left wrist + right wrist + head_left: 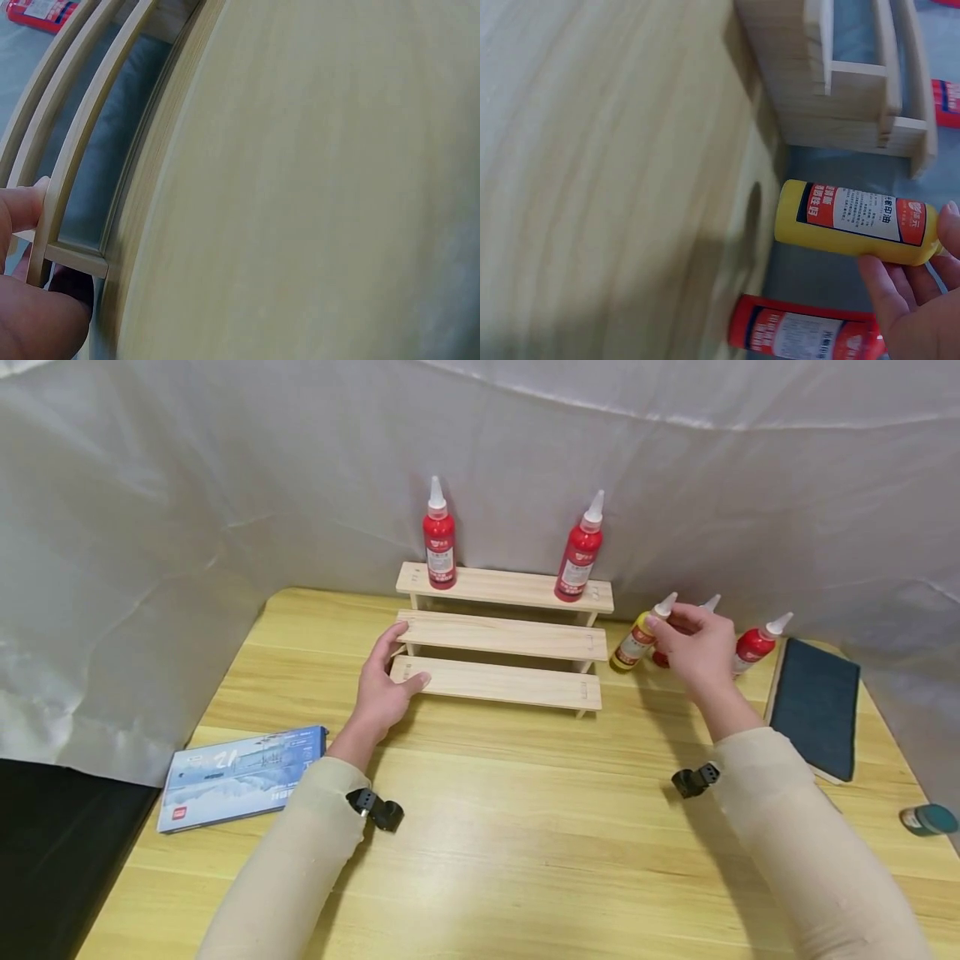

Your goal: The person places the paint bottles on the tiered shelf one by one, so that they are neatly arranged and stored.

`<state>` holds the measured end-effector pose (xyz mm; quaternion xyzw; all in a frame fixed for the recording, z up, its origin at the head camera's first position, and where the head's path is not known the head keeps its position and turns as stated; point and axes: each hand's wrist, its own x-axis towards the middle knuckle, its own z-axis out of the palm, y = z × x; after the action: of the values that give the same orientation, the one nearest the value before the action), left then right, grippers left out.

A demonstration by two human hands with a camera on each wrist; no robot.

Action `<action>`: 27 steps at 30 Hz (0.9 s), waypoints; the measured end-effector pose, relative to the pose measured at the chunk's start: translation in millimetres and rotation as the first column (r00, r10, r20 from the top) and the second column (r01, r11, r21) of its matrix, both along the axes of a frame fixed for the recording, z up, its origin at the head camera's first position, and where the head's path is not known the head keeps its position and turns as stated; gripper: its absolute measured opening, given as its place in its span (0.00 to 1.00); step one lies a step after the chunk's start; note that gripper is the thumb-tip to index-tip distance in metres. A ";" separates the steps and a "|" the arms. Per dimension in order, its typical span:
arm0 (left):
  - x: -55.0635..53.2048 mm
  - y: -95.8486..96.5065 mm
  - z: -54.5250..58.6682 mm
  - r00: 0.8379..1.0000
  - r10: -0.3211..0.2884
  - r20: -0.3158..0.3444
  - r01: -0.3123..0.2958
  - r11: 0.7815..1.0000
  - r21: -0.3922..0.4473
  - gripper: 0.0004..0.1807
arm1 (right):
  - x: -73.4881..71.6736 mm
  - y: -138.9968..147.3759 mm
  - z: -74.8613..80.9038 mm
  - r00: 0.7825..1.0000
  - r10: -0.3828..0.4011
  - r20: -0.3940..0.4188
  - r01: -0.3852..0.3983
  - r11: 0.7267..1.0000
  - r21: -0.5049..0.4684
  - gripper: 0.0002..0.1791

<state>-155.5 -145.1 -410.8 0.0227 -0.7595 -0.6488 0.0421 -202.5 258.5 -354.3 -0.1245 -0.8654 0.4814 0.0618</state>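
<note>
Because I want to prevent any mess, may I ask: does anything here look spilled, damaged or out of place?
Nothing stands out: I see no spill or damage. Two red bottles stand upright atop the wooden rack, and the right hand holds the yellow bottle.

I see plain beige long sleeves (270,877), faintly wrinkled, ending at the wrists. Compact black wrist cameras (387,816) jut from both cuffs (753,750), blocky base, rounded end. Hands (701,647) bare.
</note>
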 end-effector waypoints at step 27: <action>-12.6 -3.0 -23.7 1.000 0.027 0.003 -0.027 1.000 0.012 0.44 | 24.6 -25.7 66.0 0.987 0.110 -0.117 -0.128 0.980 -0.155 0.27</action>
<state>-168.1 -148.1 -434.5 0.0341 -0.7552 -0.6528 0.0498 -177.9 232.8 -288.3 -0.0510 -0.8248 0.5589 0.0690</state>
